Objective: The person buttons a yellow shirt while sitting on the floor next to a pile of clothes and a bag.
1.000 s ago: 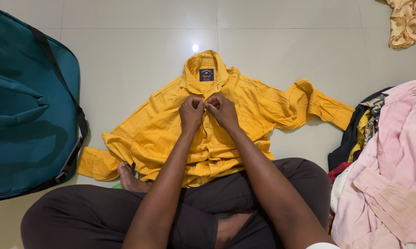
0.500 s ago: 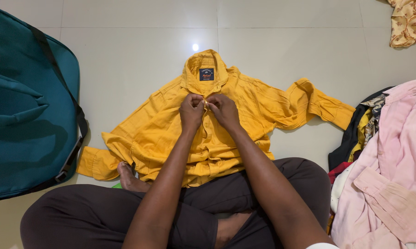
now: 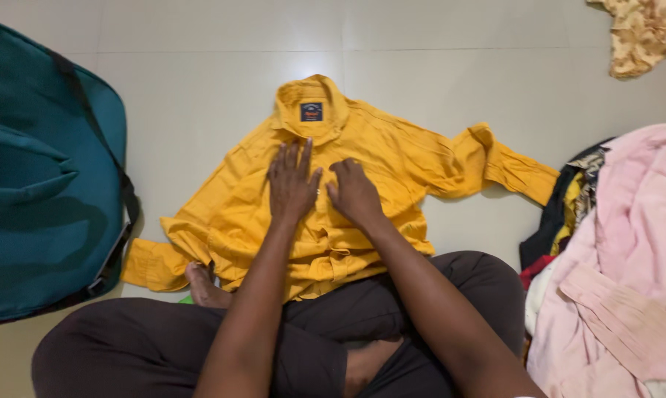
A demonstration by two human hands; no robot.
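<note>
Nearest the camera were the person's crossed legs in dark trousers (image 3: 392,309), with a bare foot (image 3: 202,286) poking out at about 8 o'clock, touching the shirt hem. Both forearms ran up from there to the yellow shirt (image 3: 392,158), which lay front-up on the tiled floor (image 3: 200,81), collar at 12 o'clock, one sleeve out toward 3 o'clock and the other toward 8.

The left hand (image 3: 292,184) was pressed flat on the shirt's chest with fingers spread and straight, gripping nothing. The right hand (image 3: 354,193) sat just beside it, palm down with fingers curled loosely on the cloth; couldn't tell if it pinched any fabric.

A teal bag (image 3: 42,184) sat at 9 o'clock, a heap of clothes with a pink shirt (image 3: 635,243) at 3 to 4 o'clock, and a floral cloth (image 3: 646,33) farthest off at 1 o'clock.
</note>
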